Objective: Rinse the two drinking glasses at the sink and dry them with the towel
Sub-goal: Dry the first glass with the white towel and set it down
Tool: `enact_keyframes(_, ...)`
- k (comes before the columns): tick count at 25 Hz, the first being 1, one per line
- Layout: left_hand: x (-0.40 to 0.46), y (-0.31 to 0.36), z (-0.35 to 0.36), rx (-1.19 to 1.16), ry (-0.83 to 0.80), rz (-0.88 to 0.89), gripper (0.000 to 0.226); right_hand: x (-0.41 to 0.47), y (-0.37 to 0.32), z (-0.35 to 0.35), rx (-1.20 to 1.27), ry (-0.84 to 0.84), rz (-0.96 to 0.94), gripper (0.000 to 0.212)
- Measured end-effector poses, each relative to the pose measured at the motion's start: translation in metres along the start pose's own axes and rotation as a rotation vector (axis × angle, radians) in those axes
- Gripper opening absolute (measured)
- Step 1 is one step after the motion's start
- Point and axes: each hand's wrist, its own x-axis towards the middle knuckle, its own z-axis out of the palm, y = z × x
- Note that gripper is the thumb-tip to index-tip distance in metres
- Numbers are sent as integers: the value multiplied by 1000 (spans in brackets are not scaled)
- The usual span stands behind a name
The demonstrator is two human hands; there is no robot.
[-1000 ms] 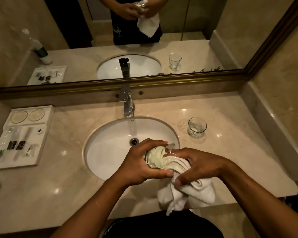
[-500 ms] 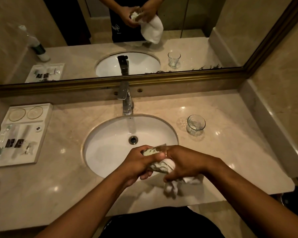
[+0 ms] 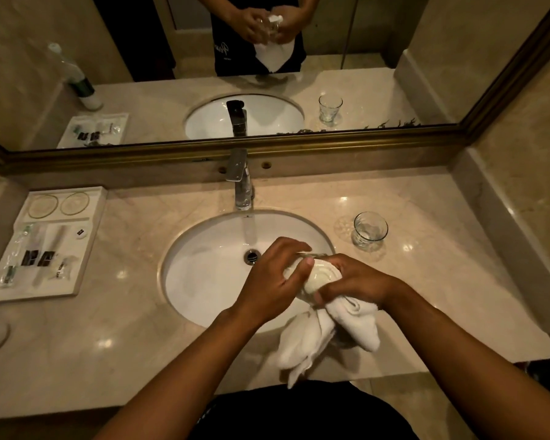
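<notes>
Over the sink's (image 3: 185,281) front edge, the left hand (image 3: 267,281) grips a drinking glass (image 3: 318,274) while the right hand (image 3: 359,281) clutches the white towel (image 3: 311,341) stuffed inside it, so wet glass could slip and crack against the basin.

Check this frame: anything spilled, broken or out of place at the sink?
Nothing stands out. The second glass stands upright on the counter, and both hands hold the other glass in the towel.
</notes>
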Motion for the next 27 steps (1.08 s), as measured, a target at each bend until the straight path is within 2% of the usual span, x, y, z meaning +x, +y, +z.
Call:
enact_keyframes(1,1,1,2,37,80,117,24,0,-1,2,66,-31,-10,48)
enact_keyframes(3,4,2,4,5,265,147,22,0,-7,7,129,-59,-17,49)
enact_keyframes(5,3,4,6,-53,357,73,22,-3,-16,10,106,-87,9,38)
enact_keyframes(7,-2,7,8,-135,359,-101,21,-7,-24,10,8,-143,48,30)
enact_keyframes(10,1,12,11,-330,230,-614,24,-12,-33,16,-300,-182,34,31)
enact_keyframes(12,6,11,13,-436,77,-982,23,-11,-30,29,-664,-139,-5,33)
enact_keyframes(13,6,8,13,-472,-7,-1113,21,-9,-26,37,-877,-92,-24,36)
enact_keyframes(14,6,5,13,-490,-79,-1190,18,-7,-23,44,-1040,-43,-40,39)
enact_keyframes(16,7,-1,8,-540,-188,-1223,21,-5,-12,48,-1070,7,-41,39)
enact_keyframes(18,10,4,4,-628,-243,-1161,30,-3,0,37,-787,27,-27,40)
enact_keyframes(20,15,14,6,-624,-183,-996,29,-3,7,22,-412,68,21,36)
enact_keyframes(22,15,18,14,-433,-46,-693,21,-2,12,12,-30,82,40,29)
enact_keyframes(24,12,10,18,-166,84,-283,18,-2,13,12,330,28,42,33)
enact_keyframes(25,11,3,19,-105,139,-120,18,-2,13,13,434,-11,31,37)
enact_keyframes(26,9,-1,20,-94,192,-31,17,-1,12,13,456,-45,11,39)
enact_keyframes(27,8,-3,20,-117,244,-25,17,0,11,14,420,-63,-2,40)
